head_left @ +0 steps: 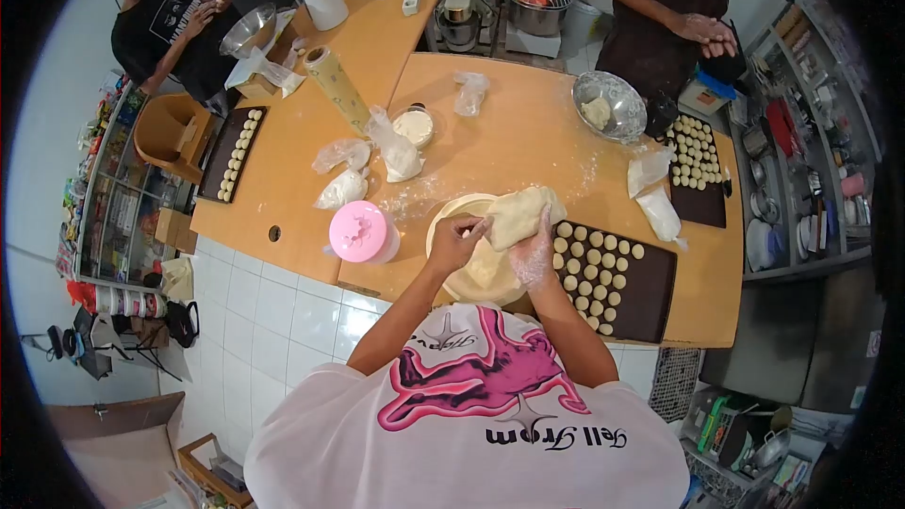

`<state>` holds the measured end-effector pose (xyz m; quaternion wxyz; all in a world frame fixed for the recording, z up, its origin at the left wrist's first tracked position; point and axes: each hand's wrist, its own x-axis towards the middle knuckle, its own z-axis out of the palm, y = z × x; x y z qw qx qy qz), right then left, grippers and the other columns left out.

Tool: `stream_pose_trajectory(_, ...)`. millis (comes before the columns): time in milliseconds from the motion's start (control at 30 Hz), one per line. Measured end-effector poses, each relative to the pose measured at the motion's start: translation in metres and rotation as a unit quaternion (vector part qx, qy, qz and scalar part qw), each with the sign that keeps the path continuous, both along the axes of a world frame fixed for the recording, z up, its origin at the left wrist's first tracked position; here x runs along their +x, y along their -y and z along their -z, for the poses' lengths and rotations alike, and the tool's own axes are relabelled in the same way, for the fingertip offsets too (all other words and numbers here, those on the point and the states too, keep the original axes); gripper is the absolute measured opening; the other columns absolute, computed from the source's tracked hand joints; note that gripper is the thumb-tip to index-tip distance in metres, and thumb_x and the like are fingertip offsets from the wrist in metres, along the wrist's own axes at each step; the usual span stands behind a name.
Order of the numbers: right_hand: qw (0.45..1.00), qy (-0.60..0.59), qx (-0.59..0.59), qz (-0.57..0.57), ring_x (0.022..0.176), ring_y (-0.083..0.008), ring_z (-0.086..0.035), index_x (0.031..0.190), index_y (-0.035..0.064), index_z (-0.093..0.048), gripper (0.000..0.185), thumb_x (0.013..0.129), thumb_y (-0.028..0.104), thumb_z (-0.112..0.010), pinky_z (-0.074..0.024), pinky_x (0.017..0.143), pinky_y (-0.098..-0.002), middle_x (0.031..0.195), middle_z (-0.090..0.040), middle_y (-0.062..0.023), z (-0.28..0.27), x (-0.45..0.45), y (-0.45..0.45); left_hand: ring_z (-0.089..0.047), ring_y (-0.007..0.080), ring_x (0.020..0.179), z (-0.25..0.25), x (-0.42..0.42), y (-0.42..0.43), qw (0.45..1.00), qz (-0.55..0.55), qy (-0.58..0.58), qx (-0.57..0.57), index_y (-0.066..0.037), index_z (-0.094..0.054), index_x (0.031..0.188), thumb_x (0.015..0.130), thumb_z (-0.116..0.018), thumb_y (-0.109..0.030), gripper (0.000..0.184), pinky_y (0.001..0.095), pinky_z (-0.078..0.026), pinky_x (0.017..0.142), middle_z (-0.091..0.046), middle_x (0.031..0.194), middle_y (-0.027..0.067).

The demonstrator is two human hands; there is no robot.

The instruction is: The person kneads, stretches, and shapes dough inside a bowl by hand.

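Note:
A large pale lump of dough (pixel 523 217) is held up over a cream-coloured basin (pixel 441 226). My right hand (pixel 535 253), whitened with flour, grips the lump from its right side and underneath. At the lump's left edge, my left hand (pixel 456 243) has its fingers curled and pinched on the dough. More pale dough or flour shows inside the basin below my hands. Right beside the basin lies a dark baking tray (pixel 650 302) with rows of small round dough balls (pixel 592 273) on its left part.
A pink lidded container (pixel 363 234) stands left of the basin. Beyond are flour bags (pixel 343 188), a bowl of white powder (pixel 413 126) and a wrap roll (pixel 336 90). A co-worker (pixel 674 9) stands behind a metal bowl (pixel 610 106); another person (pixel 174 28) works at far left.

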<state>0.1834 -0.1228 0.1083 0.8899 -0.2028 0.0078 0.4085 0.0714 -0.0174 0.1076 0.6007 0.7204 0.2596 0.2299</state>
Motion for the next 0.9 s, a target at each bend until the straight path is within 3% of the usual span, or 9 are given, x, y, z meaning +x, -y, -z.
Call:
stream_pose_trajectory(133,0.998,-0.045,0.011,-0.034,0.114,-0.0218,-0.048,0.123,0.0113,-0.044,0.042,0.093,0.04,-0.048,-0.0381,0.1,-0.0392,0.121,-0.051,-0.0056,-0.002,0.002,-0.003,-0.048,0.0073,0.059,-0.007,0.001,0.001,0.997,-0.038,0.041,0.057,0.002,-0.068,0.079,0.085,-0.064,-0.017,0.02,0.0224,-0.038,0.053,-0.061,0.064,0.0041)
stream_pose_trajectory(233,0.998,-0.053,0.012,-0.036,0.116,-0.0218,-0.047,0.124,0.0114,-0.044,0.043,0.093,0.041,-0.047,-0.0368,0.101,-0.0392,0.122,-0.051,-0.0056,-0.006,0.003,-0.005,-0.049,0.0076,0.061,-0.012,0.0,0.002,0.998,-0.052,0.029,0.033,0.002,-0.068,0.084,0.085,-0.064,-0.017,0.019,0.0224,-0.04,0.056,-0.061,0.069,0.004)
stream_pose_trajectory(333,0.997,-0.07,0.017,-0.039,0.117,-0.0218,-0.046,0.125,0.0116,-0.044,0.045,0.093,0.042,-0.047,-0.0356,0.102,-0.0394,0.123,-0.051,-0.0057,-0.01,0.004,-0.007,-0.049,0.0076,0.064,-0.008,0.003,0.006,0.989,-0.04,0.107,-0.092,0.002,-0.067,0.092,0.085,-0.064,-0.017,0.02,0.0222,-0.041,0.059,-0.06,0.074,0.0036)
stream_pose_trajectory(433,0.997,-0.068,0.023,-0.043,0.117,-0.0217,-0.046,0.126,0.0115,-0.044,0.046,0.092,0.043,-0.046,-0.0352,0.102,-0.0393,0.123,-0.051,-0.0057,-0.011,0.004,-0.006,-0.049,0.0077,0.066,-0.017,0.002,0.004,0.987,-0.037,0.126,-0.096,0.003,-0.064,0.099,0.085,-0.064,-0.017,0.024,0.0219,-0.042,0.062,-0.06,0.078,0.0036)
stream_pose_trajectory(533,0.997,-0.06,0.009,-0.053,0.117,-0.0213,-0.046,0.125,0.011,-0.044,0.047,0.092,0.044,-0.046,-0.0353,0.102,-0.0388,0.124,-0.05,-0.0057,-0.014,0.001,-0.006,-0.048,0.0076,0.065,-0.017,0.008,-0.002,0.989,-0.05,0.12,-0.073,0.003,-0.066,0.095,0.085,-0.064,-0.015,0.021,0.0221,-0.041,0.06,-0.06,0.075,0.0031)
stream_pose_trajectory(633,0.997,-0.054,-0.018,-0.058,0.117,-0.0209,-0.046,0.125,0.0103,-0.044,0.047,0.093,0.044,-0.045,-0.0356,0.102,-0.0381,0.124,-0.05,-0.0059,-0.013,-0.004,-0.007,-0.05,0.0084,0.068,-0.028,0.002,-0.012,0.997,0.018,0.02,0.071,0.002,-0.067,0.089,0.084,-0.064,-0.012,0.015,0.0246,-0.041,0.06,-0.06,0.074,0.0051)
stream_pose_trajectory(733,0.996,-0.055,-0.019,-0.065,0.117,-0.0204,-0.047,0.125,0.0101,-0.044,0.047,0.093,0.045,-0.045,-0.0362,0.102,-0.0376,0.124,-0.05,-0.0062,-0.014,-0.008,-0.007,-0.045,0.0076,0.062,-0.042,0.0,-0.01,0.994,0.001,-0.015,0.111,0.002,-0.068,0.082,0.083,-0.066,-0.012,0.014,0.0255,-0.036,0.055,-0.058,0.068,0.0052)
stream_pose_trajectory(833,0.997,-0.045,-0.017,-0.064,0.117,-0.0205,-0.047,0.125,0.0103,-0.044,0.048,0.092,0.045,-0.045,-0.0366,0.102,-0.0377,0.124,-0.05,-0.0064,-0.016,-0.009,-0.006,-0.04,0.0083,0.059,-0.04,0.0,-0.008,0.994,-0.024,-0.016,0.106,0.003,-0.067,0.078,0.085,-0.063,-0.014,0.018,0.027,-0.032,0.052,-0.057,0.064,0.0051)
stream_pose_trajectory(900,0.997,-0.035,-0.006,-0.069,0.117,-0.0205,-0.046,0.125,0.0103,-0.044,0.048,0.092,0.045,-0.045,-0.0365,0.102,-0.038,0.124,-0.05,-0.0064,-0.015,-0.008,-0.007,-0.043,0.009,0.06,-0.017,0.0,-0.012,0.998,-0.012,0.003,0.056,0.004,-0.066,0.083,0.086,-0.061,-0.015,0.019,0.0263,-0.035,0.054,-0.057,0.066,0.0047)
